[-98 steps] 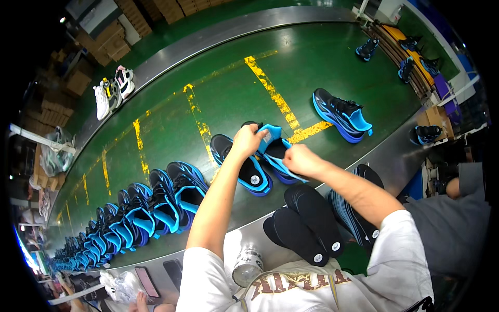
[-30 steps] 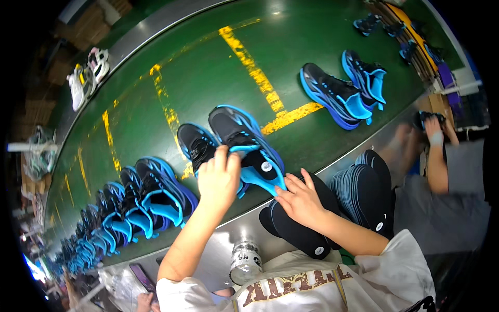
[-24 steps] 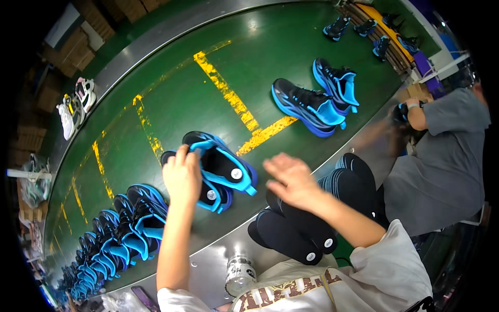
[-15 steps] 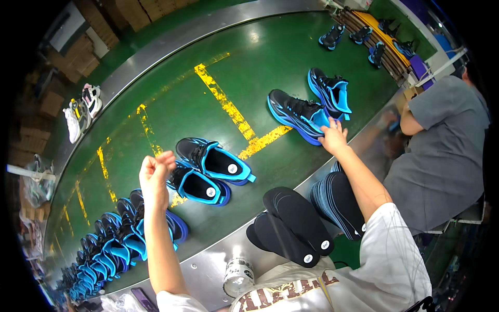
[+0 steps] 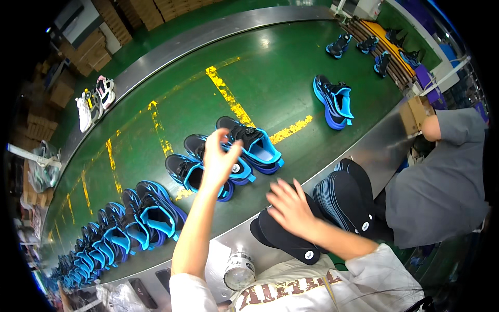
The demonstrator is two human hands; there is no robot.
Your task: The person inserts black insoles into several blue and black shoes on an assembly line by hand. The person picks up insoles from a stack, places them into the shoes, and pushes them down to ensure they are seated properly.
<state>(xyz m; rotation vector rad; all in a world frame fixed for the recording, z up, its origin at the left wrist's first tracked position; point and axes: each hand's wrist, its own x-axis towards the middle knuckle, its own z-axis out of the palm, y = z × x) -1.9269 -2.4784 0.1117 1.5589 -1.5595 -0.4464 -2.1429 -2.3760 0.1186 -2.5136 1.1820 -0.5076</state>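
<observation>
Three black-and-blue sneakers stand side by side on the green table in front of me. My left hand [image 5: 219, 158] is over them, thumb and fingers apart, at the upper of the rightmost sneaker [image 5: 267, 155]; whether it touches is unclear. That sneaker shows a pale inside. The middle sneaker [image 5: 243, 172] has a black insole with a white round sticker, and the left sneaker [image 5: 193, 177] is partly behind my wrist. My right hand [image 5: 291, 208] is spread, palm down, over a pile of black insoles [image 5: 280, 236] at the table edge, partly hiding them.
A long row of sneakers [image 5: 156, 218] runs to the left. One sneaker [image 5: 333, 101] stands alone to the right. A second insole stack [image 5: 340, 200] lies beside the first. A clear cup [image 5: 239, 271] is near my body. A co-worker [image 5: 436, 177] sits at right.
One sneaker from the right-hand pair now stands beside the two in front of me. My right hand has left it and come back to the insoles. My left hand has moved right.
</observation>
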